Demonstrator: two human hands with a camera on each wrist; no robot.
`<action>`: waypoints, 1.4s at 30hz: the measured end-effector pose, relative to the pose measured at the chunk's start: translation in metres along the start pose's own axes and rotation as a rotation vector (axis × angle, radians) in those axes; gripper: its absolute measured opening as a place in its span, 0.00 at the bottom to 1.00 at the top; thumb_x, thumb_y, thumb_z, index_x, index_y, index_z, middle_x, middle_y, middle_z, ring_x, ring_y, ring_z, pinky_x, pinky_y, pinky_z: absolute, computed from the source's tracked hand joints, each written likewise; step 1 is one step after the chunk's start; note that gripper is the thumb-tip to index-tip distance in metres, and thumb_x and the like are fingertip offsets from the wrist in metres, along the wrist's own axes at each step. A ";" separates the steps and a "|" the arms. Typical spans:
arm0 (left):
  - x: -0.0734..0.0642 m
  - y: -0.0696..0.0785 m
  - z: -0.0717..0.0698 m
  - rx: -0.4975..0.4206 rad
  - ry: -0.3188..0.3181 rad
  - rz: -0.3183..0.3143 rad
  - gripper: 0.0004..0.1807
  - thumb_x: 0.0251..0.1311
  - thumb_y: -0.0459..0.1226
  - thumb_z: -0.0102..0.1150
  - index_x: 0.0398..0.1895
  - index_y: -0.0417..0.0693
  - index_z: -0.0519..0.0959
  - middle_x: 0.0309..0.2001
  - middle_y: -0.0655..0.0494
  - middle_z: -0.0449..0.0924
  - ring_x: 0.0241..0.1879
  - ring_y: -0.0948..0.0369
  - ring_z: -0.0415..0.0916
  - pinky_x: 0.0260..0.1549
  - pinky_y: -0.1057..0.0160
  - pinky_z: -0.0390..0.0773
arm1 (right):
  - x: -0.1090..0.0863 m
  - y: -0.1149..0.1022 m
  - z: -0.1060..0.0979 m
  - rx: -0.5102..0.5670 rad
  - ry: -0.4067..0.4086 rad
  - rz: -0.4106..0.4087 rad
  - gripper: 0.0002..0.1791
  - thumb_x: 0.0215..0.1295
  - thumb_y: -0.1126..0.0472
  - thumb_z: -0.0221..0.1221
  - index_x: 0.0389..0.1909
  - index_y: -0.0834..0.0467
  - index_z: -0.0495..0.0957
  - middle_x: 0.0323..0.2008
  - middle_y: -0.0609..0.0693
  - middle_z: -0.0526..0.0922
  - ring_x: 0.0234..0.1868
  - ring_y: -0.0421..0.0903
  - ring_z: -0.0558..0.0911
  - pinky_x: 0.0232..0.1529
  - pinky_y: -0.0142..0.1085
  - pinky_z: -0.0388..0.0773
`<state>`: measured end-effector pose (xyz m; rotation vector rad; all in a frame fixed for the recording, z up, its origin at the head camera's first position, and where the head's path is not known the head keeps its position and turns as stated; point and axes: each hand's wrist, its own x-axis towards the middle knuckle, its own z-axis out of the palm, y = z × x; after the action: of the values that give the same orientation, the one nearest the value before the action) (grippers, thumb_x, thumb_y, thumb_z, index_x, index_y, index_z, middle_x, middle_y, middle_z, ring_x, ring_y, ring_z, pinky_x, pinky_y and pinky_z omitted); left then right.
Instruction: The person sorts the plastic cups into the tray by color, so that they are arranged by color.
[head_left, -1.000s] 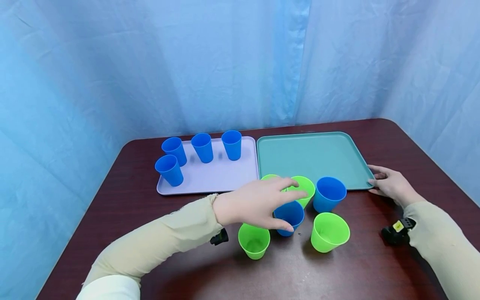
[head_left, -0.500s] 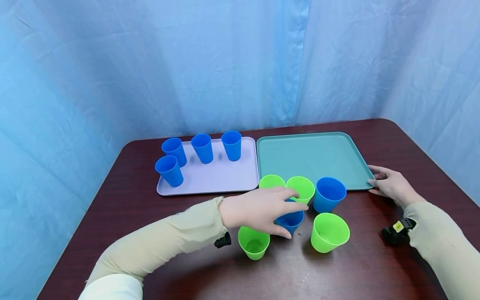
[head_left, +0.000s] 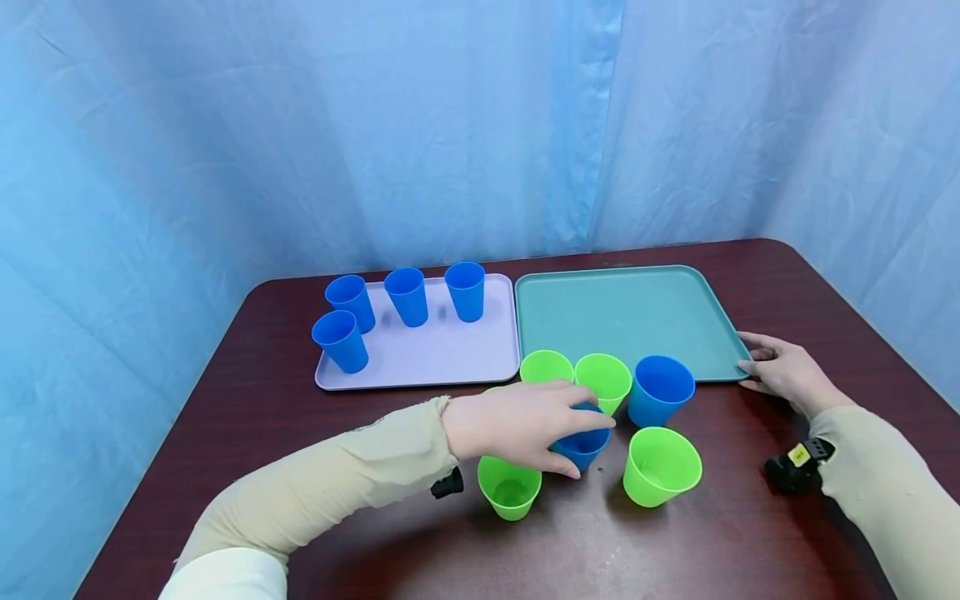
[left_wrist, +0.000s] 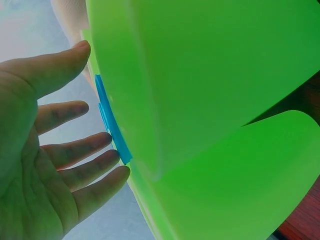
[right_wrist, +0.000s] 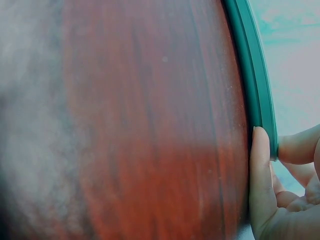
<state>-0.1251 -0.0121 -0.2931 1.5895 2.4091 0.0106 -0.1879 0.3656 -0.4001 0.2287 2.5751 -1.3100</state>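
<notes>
My left hand [head_left: 525, 423] hovers over a blue cup [head_left: 581, 454] among a group of cups, its thumb and fingers spread about the rim. In the left wrist view those fingers are extended, with a strip of the blue cup [left_wrist: 111, 120] near the fingertips and green cups [left_wrist: 210, 85] filling most of the picture. My right hand [head_left: 789, 372] pinches the near right corner of a teal tray [head_left: 630, 312]. The right wrist view has the thumb and forefinger on either side of the tray's rim [right_wrist: 257, 85].
Around the left hand stand green cups, among them one in front [head_left: 510, 492] and one to the right [head_left: 660, 467], plus another blue cup [head_left: 660, 392]. A lilac tray [head_left: 450, 358] at back left bears several blue cups. Curtains [head_left: 375, 125] hang behind the dark table [head_left: 247, 450].
My left hand has come down a little over the blue cup, its fingers now closer about the rim. The right hand has stayed at the teal tray's corner.
</notes>
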 end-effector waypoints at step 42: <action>0.011 -0.005 0.000 -0.025 0.006 0.068 0.30 0.54 0.49 0.66 0.62 0.55 0.73 0.55 0.54 0.70 0.55 0.63 0.66 0.51 0.74 0.68 | 0.000 -0.001 0.000 0.000 -0.004 0.001 0.34 0.72 0.65 0.47 0.73 0.65 0.43 0.57 0.76 0.58 0.30 0.27 0.75 0.35 0.30 0.82</action>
<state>-0.1335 -0.0046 -0.2962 1.6624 2.3487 0.0579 -0.1878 0.3652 -0.3991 0.2270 2.5708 -1.3093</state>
